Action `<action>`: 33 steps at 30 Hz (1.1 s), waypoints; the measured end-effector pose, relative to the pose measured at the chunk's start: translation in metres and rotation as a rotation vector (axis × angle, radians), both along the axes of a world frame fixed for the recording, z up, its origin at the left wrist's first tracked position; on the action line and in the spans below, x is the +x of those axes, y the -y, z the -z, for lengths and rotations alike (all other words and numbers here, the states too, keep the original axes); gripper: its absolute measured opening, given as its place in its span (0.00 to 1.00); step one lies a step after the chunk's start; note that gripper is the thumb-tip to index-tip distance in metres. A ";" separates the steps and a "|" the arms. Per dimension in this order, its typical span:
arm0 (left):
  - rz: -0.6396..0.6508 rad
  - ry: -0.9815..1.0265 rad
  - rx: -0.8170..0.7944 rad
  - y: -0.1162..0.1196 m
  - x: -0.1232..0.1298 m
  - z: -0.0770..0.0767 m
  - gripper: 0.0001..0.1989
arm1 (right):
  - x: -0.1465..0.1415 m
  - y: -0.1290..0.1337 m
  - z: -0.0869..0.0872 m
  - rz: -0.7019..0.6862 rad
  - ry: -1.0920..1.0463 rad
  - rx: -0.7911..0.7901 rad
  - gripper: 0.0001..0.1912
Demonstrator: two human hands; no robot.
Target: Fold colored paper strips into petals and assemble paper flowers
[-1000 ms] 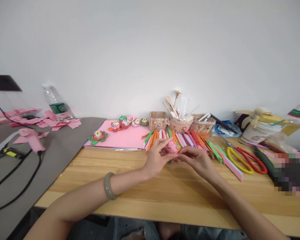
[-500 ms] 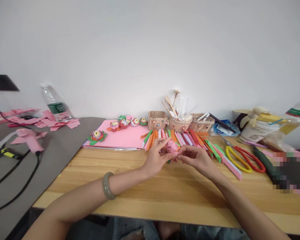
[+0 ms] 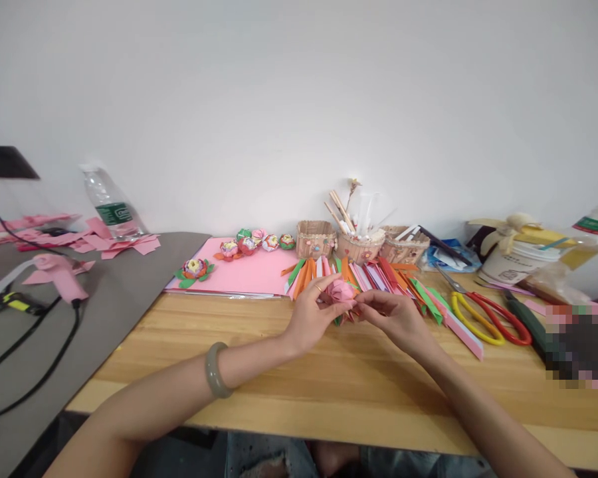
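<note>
A pink folded-paper flower (image 3: 339, 290) is held just above the wooden table, in front of the coloured paper strips. My left hand (image 3: 313, 315) is closed around its left and lower side, with a ring on one finger. From the right, my right hand (image 3: 389, 318) pinches at the flower's edge with thumb and forefinger. What lies between those fingertips is too small to make out fully. Behind both hands a row of folded paper strips (image 3: 379, 275) in orange, pink, green and purple is spread out, partly hidden by the fingers.
Finished paper flowers (image 3: 194, 269) lie on pink sheets (image 3: 259, 279) at the left. Woven baskets (image 3: 315, 240) stand along the wall. Scissors (image 3: 478, 318) and a cup (image 3: 511, 262) are at the right. A pink glue gun (image 3: 62, 277) and a bottle (image 3: 112, 212) are on the grey surface.
Both hands stay at nearly the same spot. The pink flower is turned slightly in the left hand, while the right fingertips remain at its edge.
</note>
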State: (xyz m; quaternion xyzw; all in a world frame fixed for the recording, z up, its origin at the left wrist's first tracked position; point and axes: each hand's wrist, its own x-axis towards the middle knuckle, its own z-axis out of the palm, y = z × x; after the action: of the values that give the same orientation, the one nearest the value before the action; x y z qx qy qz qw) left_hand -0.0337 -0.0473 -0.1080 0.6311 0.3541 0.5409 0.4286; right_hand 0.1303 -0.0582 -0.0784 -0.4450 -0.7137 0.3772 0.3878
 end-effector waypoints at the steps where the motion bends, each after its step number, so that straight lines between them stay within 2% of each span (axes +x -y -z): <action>1: 0.000 -0.003 0.000 0.000 0.000 0.000 0.24 | 0.000 0.000 0.000 -0.001 0.000 0.000 0.10; 7: 0.001 -0.013 0.013 0.001 0.000 0.001 0.24 | 0.000 0.001 0.000 -0.017 -0.011 -0.027 0.10; 14: 0.012 0.008 0.003 0.003 -0.001 -0.002 0.24 | 0.002 -0.002 -0.005 -0.085 -0.070 -0.153 0.14; 20: 0.043 0.038 0.003 0.006 -0.001 -0.005 0.24 | 0.013 -0.009 0.006 -0.119 -0.168 -0.210 0.17; 25: 0.075 0.067 -0.029 0.005 0.000 -0.006 0.25 | 0.016 -0.012 0.010 -0.101 -0.184 -0.201 0.13; 33: 0.117 0.056 -0.048 0.004 -0.001 -0.003 0.25 | 0.007 -0.006 -0.003 -0.050 -0.088 -0.140 0.11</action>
State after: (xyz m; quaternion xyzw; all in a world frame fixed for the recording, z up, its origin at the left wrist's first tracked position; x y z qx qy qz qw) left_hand -0.0345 -0.0514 -0.1051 0.6248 0.3175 0.5238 0.4842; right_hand 0.1373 -0.0525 -0.0749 -0.4360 -0.6787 0.4548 0.3775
